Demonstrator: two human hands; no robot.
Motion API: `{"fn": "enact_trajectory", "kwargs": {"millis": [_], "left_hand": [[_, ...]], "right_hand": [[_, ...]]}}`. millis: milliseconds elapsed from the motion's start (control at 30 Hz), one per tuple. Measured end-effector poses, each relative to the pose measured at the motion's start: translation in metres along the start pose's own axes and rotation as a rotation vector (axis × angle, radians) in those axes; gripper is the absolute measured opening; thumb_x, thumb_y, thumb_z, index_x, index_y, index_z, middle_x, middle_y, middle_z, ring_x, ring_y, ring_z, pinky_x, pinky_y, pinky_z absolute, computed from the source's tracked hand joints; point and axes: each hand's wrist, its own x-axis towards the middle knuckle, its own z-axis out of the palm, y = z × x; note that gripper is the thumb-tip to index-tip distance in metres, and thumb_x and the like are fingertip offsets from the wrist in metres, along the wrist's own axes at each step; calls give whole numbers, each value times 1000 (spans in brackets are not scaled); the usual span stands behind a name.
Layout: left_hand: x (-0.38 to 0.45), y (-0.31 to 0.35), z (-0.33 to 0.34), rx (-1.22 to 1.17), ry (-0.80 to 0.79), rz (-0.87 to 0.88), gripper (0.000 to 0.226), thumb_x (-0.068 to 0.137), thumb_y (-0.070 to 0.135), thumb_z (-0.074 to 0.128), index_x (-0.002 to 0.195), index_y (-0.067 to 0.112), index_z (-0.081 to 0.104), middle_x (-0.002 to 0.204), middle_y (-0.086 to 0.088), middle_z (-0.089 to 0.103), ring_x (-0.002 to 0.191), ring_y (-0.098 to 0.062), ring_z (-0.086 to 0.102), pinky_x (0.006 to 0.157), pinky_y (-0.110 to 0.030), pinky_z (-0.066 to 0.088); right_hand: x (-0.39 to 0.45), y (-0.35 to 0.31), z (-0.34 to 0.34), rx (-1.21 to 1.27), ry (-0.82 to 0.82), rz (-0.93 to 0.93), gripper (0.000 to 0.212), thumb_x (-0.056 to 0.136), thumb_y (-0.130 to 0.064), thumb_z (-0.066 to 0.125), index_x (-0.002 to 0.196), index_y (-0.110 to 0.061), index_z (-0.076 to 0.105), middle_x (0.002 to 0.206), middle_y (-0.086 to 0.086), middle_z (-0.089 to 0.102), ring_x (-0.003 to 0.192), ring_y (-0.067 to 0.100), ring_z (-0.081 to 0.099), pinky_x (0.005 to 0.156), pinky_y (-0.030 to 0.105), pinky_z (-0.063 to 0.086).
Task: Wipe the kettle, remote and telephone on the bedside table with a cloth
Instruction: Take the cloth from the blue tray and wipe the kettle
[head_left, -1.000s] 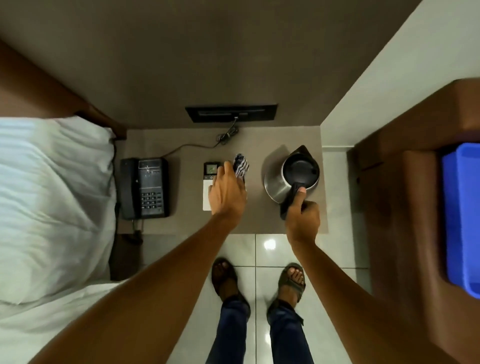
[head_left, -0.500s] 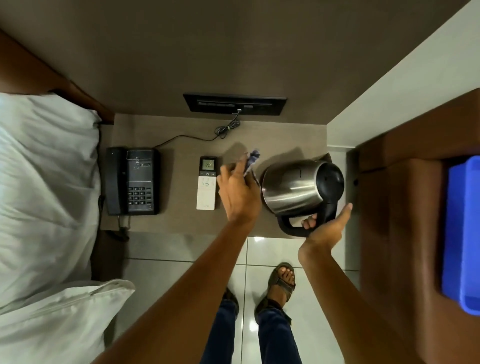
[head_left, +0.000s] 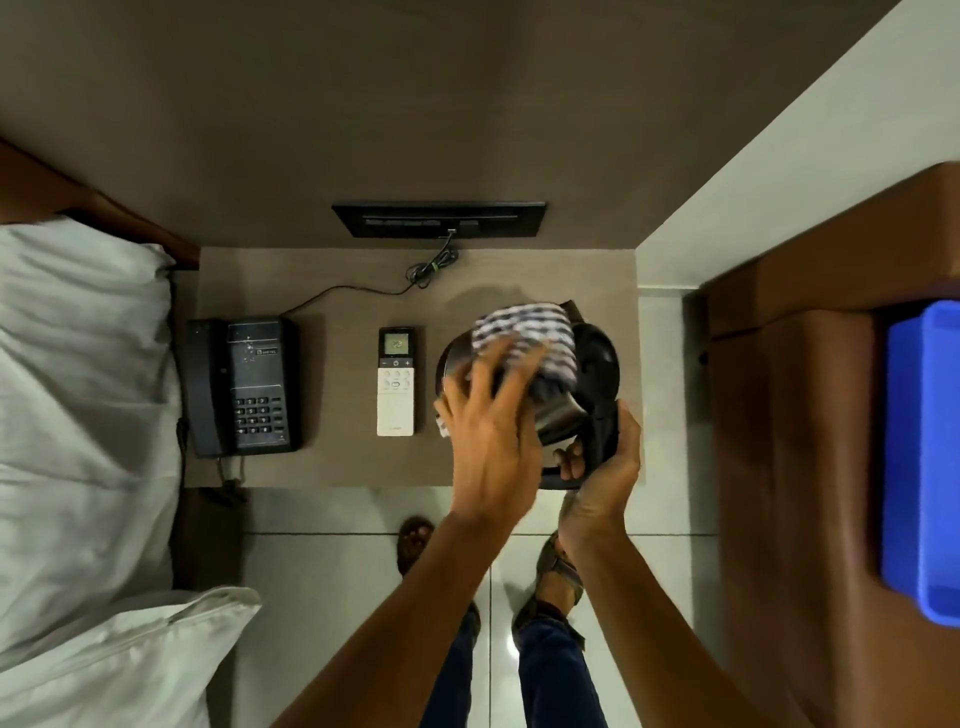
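A second ago the kettle (head_left: 550, 410) stood upright on the counter (head_left: 322, 467) with the left hand (head_left: 493, 431) over by the remote (head_left: 396, 382); half a second ago it was tipped on its side. Now the right hand (head_left: 605, 467) holds it tilted and lifted at the counter's 3 o'clock end, fingers (head_left: 569, 462) clamped round the black handle. The left hand has crossed over and presses the striped cloth (head_left: 530, 338) flat against the steel wall, fingers spread apart over the cloth. The cloth is blurred, so a wiping stroke looks under way.

That suggests the first of the three wipes has begun. The remote lies at the counter's centre, just at 9 o'clock of the kettle, and the telephone (head_left: 244, 384) sits further out at 9 o'clock by the bed (head_left: 78, 389); neither is being touched now, and both probably wait their turn.
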Motion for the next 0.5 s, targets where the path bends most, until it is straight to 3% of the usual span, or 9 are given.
{"fn": "enact_trajectory", "kwargs": {"millis": [67, 133, 233, 267, 333, 400, 467, 500], "left_hand": [[-31, -4, -1, -5, -60, 122, 60, 98, 23, 41, 150, 51, 37, 165, 23, 21, 144, -4, 15, 110, -46, 36], [-43, -18, -6, -61, 1, -2, 57, 98, 20, 41, 150, 45, 42, 162, 21, 27, 137, 4, 19, 109, -47, 42], [-7, -12, -7, -172, 159, -353, 47, 97, 17, 43, 141, 29, 56, 150, 0, 49, 131, -21, 39, 103, -59, 45], [8, -1, -6, -145, 175, -340, 47, 95, 18, 42, 138, 29, 57, 147, 1, 52, 130, -25, 40, 103, -60, 43], [17, 20, 2, -4, 120, -71, 45, 93, 22, 43, 134, 34, 56, 147, 5, 51, 135, -27, 39, 105, -57, 41], [-5, 26, 9, 68, 11, 179, 41, 96, 24, 44, 134, 36, 53, 153, 6, 44, 141, -28, 33, 109, -53, 39], [-39, 15, 4, 74, -58, 177, 44, 94, 22, 44, 134, 36, 52, 157, 5, 40, 143, -25, 29, 109, -54, 40], [-52, 7, 0, 61, -42, 99, 46, 92, 20, 43, 133, 37, 52, 155, 5, 41, 141, -21, 30, 106, -55, 43]], "right_hand": [[1, 1, 0, 31, -4, 17, 48, 90, -65, 61, 110, -26, 80, 89, 2, 73, 76, 16, 68, 67, 30, 52], [4, -3, -4, 24, 1, 13, 41, 88, -65, 63, 92, -28, 80, 72, 0, 67, 64, 15, 62, 60, 27, 49], [7, -6, -10, -15, -18, 23, 37, 92, -61, 64, 75, -29, 75, 55, -3, 50, 45, 11, 47, 45, 23, 41], [7, -6, -12, -17, -35, 29, 37, 92, -60, 64, 76, -28, 75, 55, -3, 51, 44, 11, 46, 44, 22, 40], [8, -6, -13, 21, -87, 27, 39, 91, -61, 64, 87, -24, 78, 60, -1, 59, 46, 11, 53, 45, 22, 44], [8, -6, -13, 92, -126, 27, 48, 92, -62, 60, 108, -21, 80, 87, 6, 77, 71, 19, 72, 66, 29, 58], [8, -7, -16, 100, -98, 33, 58, 93, -64, 57, 126, -21, 76, 116, 9, 80, 103, 27, 76, 92, 38, 59], [7, -9, -17, 82, -83, 30, 58, 91, -66, 58, 123, -21, 77, 110, 8, 80, 100, 27, 76, 89, 37, 58]]}}
